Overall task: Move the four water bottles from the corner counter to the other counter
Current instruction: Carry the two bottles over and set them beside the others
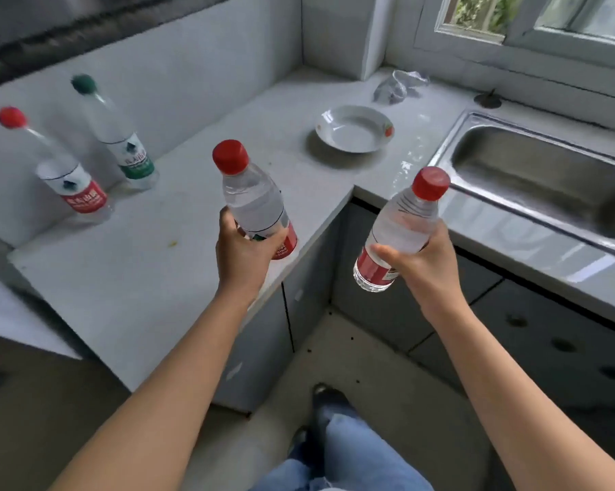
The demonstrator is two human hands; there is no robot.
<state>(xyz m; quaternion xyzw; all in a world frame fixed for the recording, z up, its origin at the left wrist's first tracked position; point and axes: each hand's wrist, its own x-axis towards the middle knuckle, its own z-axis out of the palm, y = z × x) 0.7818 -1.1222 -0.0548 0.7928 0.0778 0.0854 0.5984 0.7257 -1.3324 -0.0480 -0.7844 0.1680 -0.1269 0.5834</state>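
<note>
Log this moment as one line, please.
left hand grips red-cap bottle | right hand grips second red-cap bottle | counter: green-cap bottle, third red-cap bottle standing

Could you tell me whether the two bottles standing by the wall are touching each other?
Apart. The head view shows a strip of bare counter between the red-labelled bottle and the green-labelled bottle.

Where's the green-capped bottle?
Head view, upper left: the green-capped clear plastic bottle stands on the grey counter by the wall, right of a red-capped clear plastic bottle.
</note>
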